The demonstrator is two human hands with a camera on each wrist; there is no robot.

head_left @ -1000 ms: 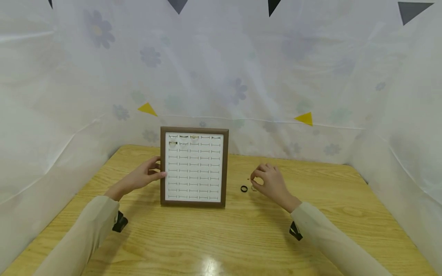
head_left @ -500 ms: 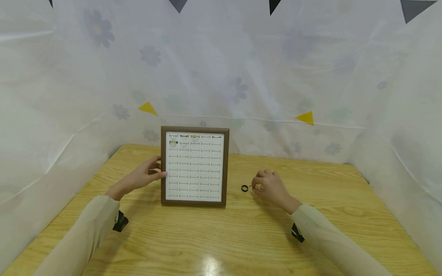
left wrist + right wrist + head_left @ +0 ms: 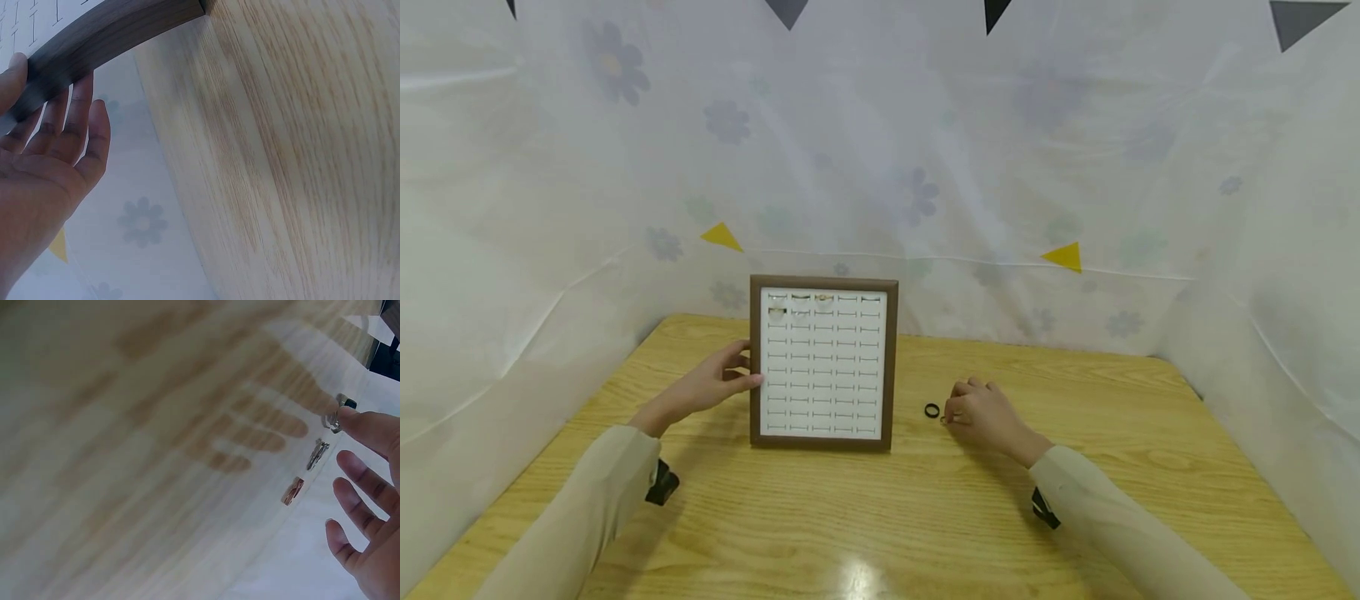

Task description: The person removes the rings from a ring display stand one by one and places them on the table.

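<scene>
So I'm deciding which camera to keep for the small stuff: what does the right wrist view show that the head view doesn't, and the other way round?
Only the right wrist view shows small rings lying in a row on the wood, one at a fingertip of the right hand. Only the head view shows the ring display board standing upright, the left hand holding its edge, a black ring lying apart, and the curtain. Both show the right hand low over the wooden table.

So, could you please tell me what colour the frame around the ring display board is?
Dark brown frame, clearest in the head view.
</scene>
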